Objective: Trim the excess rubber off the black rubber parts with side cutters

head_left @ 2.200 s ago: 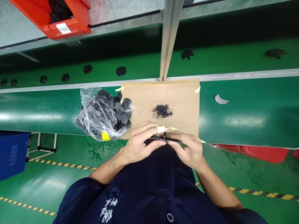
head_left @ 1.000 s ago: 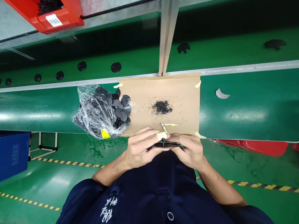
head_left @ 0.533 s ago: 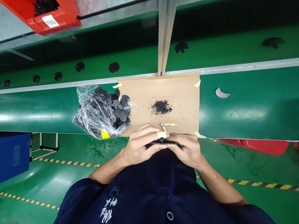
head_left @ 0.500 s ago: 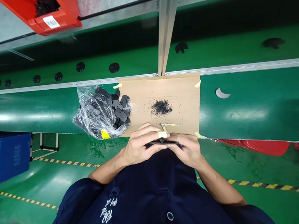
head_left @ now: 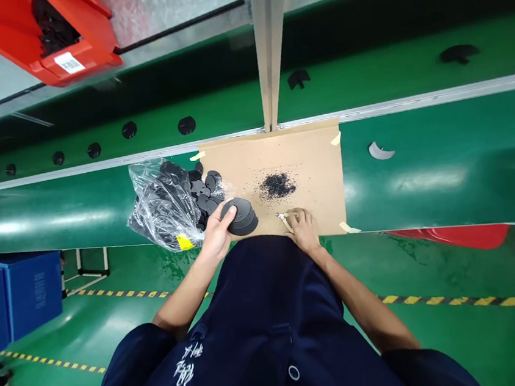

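Observation:
My left hand (head_left: 217,233) grips a round black disc (head_left: 240,215) over the near left part of a brown cardboard sheet (head_left: 310,169) taped to the green bench. My right hand (head_left: 302,230) rests at the sheet's near edge, its fingers curled on a small metal tool with tan tape (head_left: 284,217). A pile of black shavings (head_left: 277,185) lies in the middle of the sheet. A clear plastic bag of black discs (head_left: 169,201) lies just left of my left hand.
Behind the bench runs a green conveyor belt (head_left: 365,77) carrying several black discs (head_left: 186,125). A metal post (head_left: 269,44) rises behind the cardboard. A red bin (head_left: 38,32) sits upper left, a blue crate (head_left: 15,298) at left. A white curved scrap (head_left: 378,152) lies right.
My hands, which held a flat black part together close to my body, have separated. The left now holds a disc by the bag; the right has reached to the tool on the cardboard.

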Tool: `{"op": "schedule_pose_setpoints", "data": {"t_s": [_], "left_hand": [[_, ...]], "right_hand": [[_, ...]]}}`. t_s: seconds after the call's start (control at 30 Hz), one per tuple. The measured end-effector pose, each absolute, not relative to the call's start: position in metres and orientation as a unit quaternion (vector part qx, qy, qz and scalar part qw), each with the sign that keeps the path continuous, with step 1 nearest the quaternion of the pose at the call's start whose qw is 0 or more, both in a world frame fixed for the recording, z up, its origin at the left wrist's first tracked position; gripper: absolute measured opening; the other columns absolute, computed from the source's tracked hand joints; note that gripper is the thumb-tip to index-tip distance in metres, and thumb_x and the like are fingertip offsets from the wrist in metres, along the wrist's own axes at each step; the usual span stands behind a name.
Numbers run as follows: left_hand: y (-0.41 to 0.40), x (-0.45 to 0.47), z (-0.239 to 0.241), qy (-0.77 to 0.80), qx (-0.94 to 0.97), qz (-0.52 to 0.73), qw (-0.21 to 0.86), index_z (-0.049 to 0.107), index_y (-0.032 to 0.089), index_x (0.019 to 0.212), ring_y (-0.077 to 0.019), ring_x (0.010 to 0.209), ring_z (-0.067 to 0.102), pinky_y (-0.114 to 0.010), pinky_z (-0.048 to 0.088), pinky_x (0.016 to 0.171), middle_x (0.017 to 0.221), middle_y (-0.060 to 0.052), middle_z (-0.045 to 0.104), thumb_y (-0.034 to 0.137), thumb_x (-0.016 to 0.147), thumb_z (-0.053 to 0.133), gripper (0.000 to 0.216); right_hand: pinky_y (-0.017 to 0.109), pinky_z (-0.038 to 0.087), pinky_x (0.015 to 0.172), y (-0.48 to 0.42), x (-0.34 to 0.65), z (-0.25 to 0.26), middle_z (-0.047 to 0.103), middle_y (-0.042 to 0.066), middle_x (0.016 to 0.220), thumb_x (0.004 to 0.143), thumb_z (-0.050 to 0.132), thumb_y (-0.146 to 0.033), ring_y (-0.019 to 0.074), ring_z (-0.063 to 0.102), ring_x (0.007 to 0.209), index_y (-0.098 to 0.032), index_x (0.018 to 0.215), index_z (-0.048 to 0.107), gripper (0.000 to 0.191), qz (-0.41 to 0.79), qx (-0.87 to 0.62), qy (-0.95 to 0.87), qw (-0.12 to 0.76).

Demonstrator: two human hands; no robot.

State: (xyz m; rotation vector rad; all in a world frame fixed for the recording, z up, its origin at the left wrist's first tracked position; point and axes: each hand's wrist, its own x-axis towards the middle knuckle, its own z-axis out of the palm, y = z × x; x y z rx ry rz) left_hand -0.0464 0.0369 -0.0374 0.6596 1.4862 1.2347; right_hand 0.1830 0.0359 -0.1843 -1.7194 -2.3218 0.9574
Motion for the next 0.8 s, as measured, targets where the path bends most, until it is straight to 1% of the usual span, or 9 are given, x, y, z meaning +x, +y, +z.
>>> {"op": "schedule_pose_setpoints", "data": {"t_s": [0.1, 0.2, 0.27, 0.33, 0.4, 0.47, 0.53, 0.63, 0.8], "left_hand": [[0.041, -0.044, -0.03, 0.624, 0.376, 0.485, 0.484, 0.072, 0.015, 0.097, -0.0142, 0.085, 0.071, -0.024, 0.057, 0.082, 0.093, -0.005, 0.076, 0.057, 0.079, 0.081, 0.047], [0.048, -0.043, -0.017, 0.596, 0.505, 0.447, 0.435, 0.075, 0.015, 0.098, -0.0179, 0.091, 0.073, -0.028, 0.059, 0.084, 0.098, -0.007, 0.077, 0.054, 0.084, 0.078, 0.042], [0.054, -0.043, -0.008, 0.558, 0.577, 0.431, 0.412, 0.077, 0.016, 0.1, -0.0188, 0.091, 0.075, -0.029, 0.06, 0.085, 0.098, -0.009, 0.079, 0.049, 0.088, 0.077, 0.035], [0.061, -0.044, 0.001, 0.515, 0.632, 0.423, 0.395, 0.078, 0.016, 0.104, -0.0176, 0.088, 0.075, -0.028, 0.06, 0.082, 0.096, -0.008, 0.079, 0.042, 0.09, 0.076, 0.029], [0.068, -0.045, 0.008, 0.477, 0.672, 0.423, 0.378, 0.078, 0.017, 0.106, -0.0167, 0.084, 0.075, -0.027, 0.06, 0.079, 0.093, -0.008, 0.08, 0.037, 0.091, 0.077, 0.025], [0.076, -0.045, 0.014, 0.444, 0.7, 0.426, 0.362, 0.079, 0.017, 0.105, -0.0161, 0.081, 0.074, -0.026, 0.06, 0.076, 0.091, -0.007, 0.08, 0.036, 0.09, 0.078, 0.024], [0.082, -0.044, 0.018, 0.42, 0.718, 0.428, 0.354, 0.079, 0.017, 0.104, -0.0155, 0.078, 0.073, -0.026, 0.06, 0.072, 0.089, -0.007, 0.079, 0.036, 0.089, 0.079, 0.024], [0.089, -0.044, 0.022, 0.4, 0.731, 0.43, 0.348, 0.08, 0.017, 0.104, -0.0148, 0.076, 0.072, -0.025, 0.059, 0.069, 0.088, -0.007, 0.078, 0.037, 0.09, 0.078, 0.024], [0.094, -0.046, 0.022, 0.392, 0.739, 0.441, 0.326, 0.079, 0.017, 0.103, -0.0137, 0.074, 0.072, -0.024, 0.059, 0.067, 0.085, -0.007, 0.077, 0.038, 0.092, 0.075, 0.024]], "right_hand": [[0.052, 0.048, 0.104, 0.041, 0.179, -0.178, 0.06, 0.027, 0.129, 0.09, 0.059, -0.017, 0.0389, 0.057, 0.119, -0.006, 0.127, 0.064, 0.04, 0.327, -0.568, -0.752, 0.076], [0.046, 0.054, 0.097, 0.052, 0.185, -0.149, 0.063, 0.021, 0.124, 0.091, 0.055, -0.022, 0.0324, 0.064, 0.109, -0.011, 0.128, 0.061, 0.04, 0.34, -0.569, -0.738, 0.125], [0.041, 0.057, 0.09, 0.059, 0.192, -0.115, 0.067, 0.014, 0.118, 0.094, 0.05, -0.026, 0.0273, 0.067, 0.102, -0.015, 0.133, 0.056, 0.041, 0.356, -0.549, -0.733, 0.186], [0.038, 0.059, 0.084, 0.066, 0.199, -0.072, 0.071, 0.011, 0.113, 0.099, 0.047, -0.03, 0.0242, 0.069, 0.095, -0.018, 0.136, 0.054, 0.039, 0.377, -0.477, -0.74, 0.288], [0.037, 0.059, 0.083, 0.074, 0.204, -0.029, 0.071, 0.011, 0.114, 0.1, 0.054, -0.036, 0.0235, 0.07, 0.095, -0.02, 0.138, 0.055, 0.041, 0.352, -0.406, -0.768, 0.349], [0.037, 0.06, 0.083, 0.082, 0.206, 0.004, 0.071, 0.011, 0.111, 0.098, 0.061, -0.038, 0.0236, 0.07, 0.094, -0.02, 0.135, 0.059, 0.041, 0.311, -0.365, -0.803, 0.353], [0.038, 0.06, 0.082, 0.089, 0.206, 0.024, 0.071, 0.011, 0.104, 0.098, 0.063, -0.038, 0.0237, 0.069, 0.091, -0.02, 0.131, 0.062, 0.038, 0.278, -0.35, -0.83, 0.334], [0.039, 0.061, 0.081, 0.098, 0.206, 0.031, 0.07, 0.01, 0.101, 0.099, 0.061, -0.038, 0.0238, 0.068, 0.088, -0.02, 0.13, 0.063, 0.036, 0.249, -0.341, -0.851, 0.313], [0.038, 0.06, 0.076, 0.106, 0.204, 0.029, 0.069, 0.009, 0.099, 0.101, 0.06, -0.038, 0.0233, 0.067, 0.086, -0.022, 0.131, 0.063, 0.035, 0.222, -0.329, -0.866, 0.304]]}}
